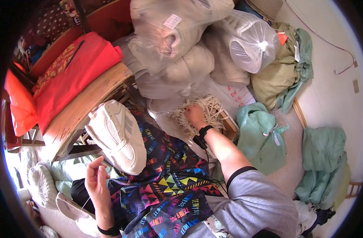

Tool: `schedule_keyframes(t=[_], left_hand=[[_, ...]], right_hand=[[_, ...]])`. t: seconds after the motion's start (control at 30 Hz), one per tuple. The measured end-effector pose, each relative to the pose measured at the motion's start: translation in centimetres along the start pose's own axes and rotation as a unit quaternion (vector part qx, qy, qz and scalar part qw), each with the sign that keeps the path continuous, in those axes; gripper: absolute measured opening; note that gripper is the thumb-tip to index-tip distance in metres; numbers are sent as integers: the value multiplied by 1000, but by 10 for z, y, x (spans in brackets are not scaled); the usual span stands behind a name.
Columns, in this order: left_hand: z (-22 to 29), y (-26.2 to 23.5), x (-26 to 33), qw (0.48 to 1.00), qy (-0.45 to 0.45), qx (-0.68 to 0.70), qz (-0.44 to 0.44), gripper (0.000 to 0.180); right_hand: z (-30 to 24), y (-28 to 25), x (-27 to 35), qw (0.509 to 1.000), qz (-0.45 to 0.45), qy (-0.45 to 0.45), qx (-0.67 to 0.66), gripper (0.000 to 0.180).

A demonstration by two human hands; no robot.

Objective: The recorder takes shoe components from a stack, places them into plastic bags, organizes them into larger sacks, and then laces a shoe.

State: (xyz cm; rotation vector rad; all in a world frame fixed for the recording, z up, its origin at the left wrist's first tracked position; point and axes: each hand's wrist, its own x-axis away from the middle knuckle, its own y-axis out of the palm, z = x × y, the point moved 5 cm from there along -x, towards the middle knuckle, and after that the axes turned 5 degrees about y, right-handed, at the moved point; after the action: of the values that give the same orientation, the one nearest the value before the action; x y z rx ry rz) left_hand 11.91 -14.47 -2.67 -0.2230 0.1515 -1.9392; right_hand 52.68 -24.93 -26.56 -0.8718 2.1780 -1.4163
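1. In the head view, the only one I have, I see an off-white shoe [124,137] with mesh panels and grey side patches, lying on the dark, brightly patterned apron [169,158], toe toward the wearer.
2. I find the left hand [97,180] raised just beside the shoe, its fingers slack and half-curled, with nothing in them that I can make out.
3. I see the right hand [195,115] dipped into a tangle of off-white laces [213,106]; its fingertips are hidden (my angle is no help), so I cannot tell whether it grips any.
4. A wooden bench [88,104] bearing a red bag [78,73] hems in the shoe's left side.
5. Past the laces, clear plastic bags [169,39] crowd close, with green sacks [261,135] to the right.
6. A light-brown box [230,126] holds the laces; pale, bulky contents show through the plastic bags, while the sacks hide theirs.
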Motion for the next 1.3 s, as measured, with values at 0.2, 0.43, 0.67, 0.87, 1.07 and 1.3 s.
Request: schedule_keyframes(t=[0.2, 0.43, 0.67, 0.87, 1.07, 1.3], left_hand=[[6, 3, 3, 999, 34, 2, 1, 21], [43, 33, -9, 976, 205, -6, -78, 30], [70, 96, -5, 851, -23, 293, -435, 39], [28, 26, 7, 917, -101, 180, -341, 27], [9, 1, 23, 938, -164, 111, -285, 25], [40, 59, 20, 944, -64, 100, -308, 23]], right_hand=[[13, -23, -16, 981, -3, 68, -182, 14], [-124, -124, 4, 862, -266, 62, -426, 16], [-270, -268, 99, 747, -390, -202, -498, 8], [-183, -279, 18, 930, 41, -194, -309, 3], [-147, -244, 5, 980, 98, -169, 36, 5], [-272, -210, 112, 801, -321, -297, -409, 27]])
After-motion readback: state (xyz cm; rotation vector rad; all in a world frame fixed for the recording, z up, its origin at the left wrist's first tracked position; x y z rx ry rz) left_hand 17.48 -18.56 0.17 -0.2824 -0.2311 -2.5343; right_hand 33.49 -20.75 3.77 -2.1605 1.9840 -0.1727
